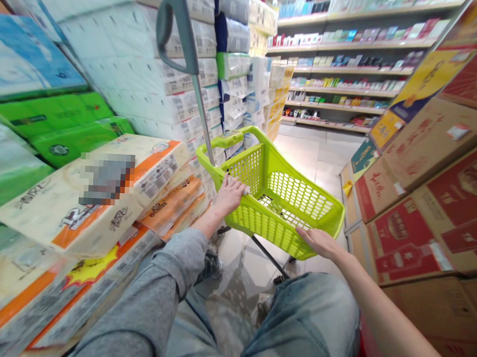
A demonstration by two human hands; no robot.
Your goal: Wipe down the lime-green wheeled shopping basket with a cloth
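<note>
A lime-green plastic shopping cart (284,223) with a perforated basket stands in front of my knees. Its grey pull handle (191,53) rises at the back left. My left hand (230,194) is closed at the basket's near left rim, with a crumpled white tissue (246,190) poking out at the fingers. Further right, my right hand (317,241) grips the near rim, thumb along the top edge; its other fingers are mostly hidden. Only the slatted floor shows inside the basket.
Packs of tissue paper (142,179) are stacked at left, a blurred-out object on top. White paper packs (117,60) tower behind. Cardboard cartons (420,135) line the right side. Shelves of small boxes (348,62) stand beyond the tiled floor (304,144).
</note>
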